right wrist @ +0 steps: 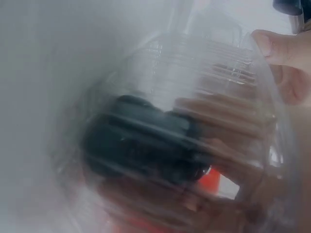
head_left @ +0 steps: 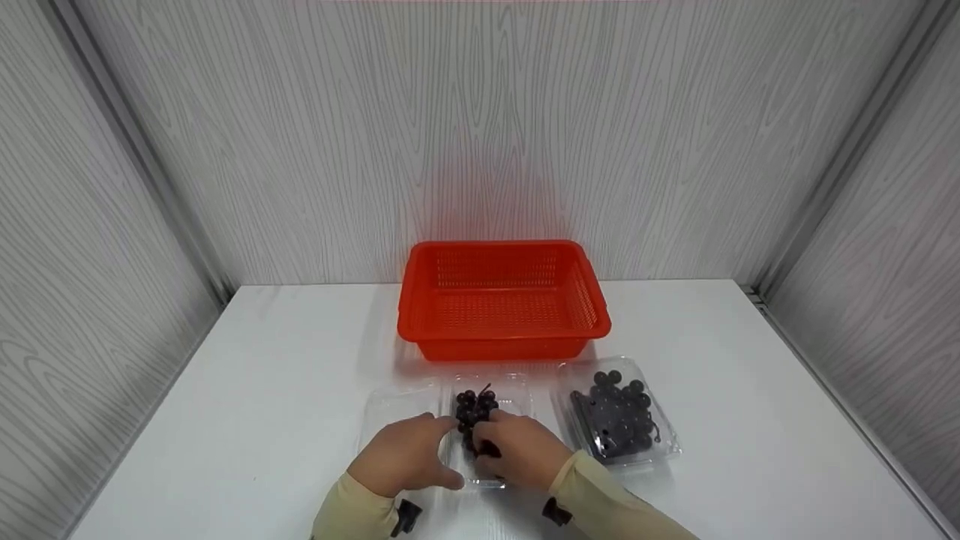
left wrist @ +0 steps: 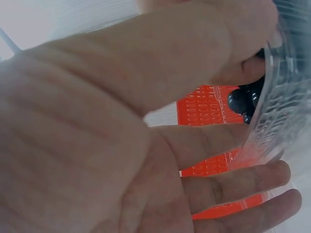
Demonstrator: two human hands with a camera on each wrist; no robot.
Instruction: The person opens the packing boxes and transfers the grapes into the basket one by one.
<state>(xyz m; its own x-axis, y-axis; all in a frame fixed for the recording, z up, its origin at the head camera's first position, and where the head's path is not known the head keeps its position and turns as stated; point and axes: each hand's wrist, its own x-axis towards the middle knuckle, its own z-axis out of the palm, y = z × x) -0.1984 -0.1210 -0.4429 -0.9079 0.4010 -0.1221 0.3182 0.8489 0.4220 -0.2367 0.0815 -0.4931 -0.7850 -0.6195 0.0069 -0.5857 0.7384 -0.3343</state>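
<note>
In the head view, a bunch of dark grapes (head_left: 466,411) lies in an opened clear plastic clamshell box (head_left: 516,388), its lid (head_left: 390,401) laid out to the left. My right hand (head_left: 523,450) reaches into the box, fingers curled round the lower grapes. The right wrist view shows dark grapes (right wrist: 141,141) between those fingers, blurred behind the clear wall. My left hand (head_left: 409,455) is over the lid side with thumb and fingers spread. Its fingers (left wrist: 228,187) look straight in the left wrist view, touching or close beside the box wall (left wrist: 272,116).
A red plastic basket (head_left: 510,349) stands behind the box, near the back wall. To the right sits a second clear box of dark grapes (head_left: 619,412), which looks closed. Grey wood-grain panels (head_left: 495,135) enclose the white table (head_left: 247,420) at the back and sides.
</note>
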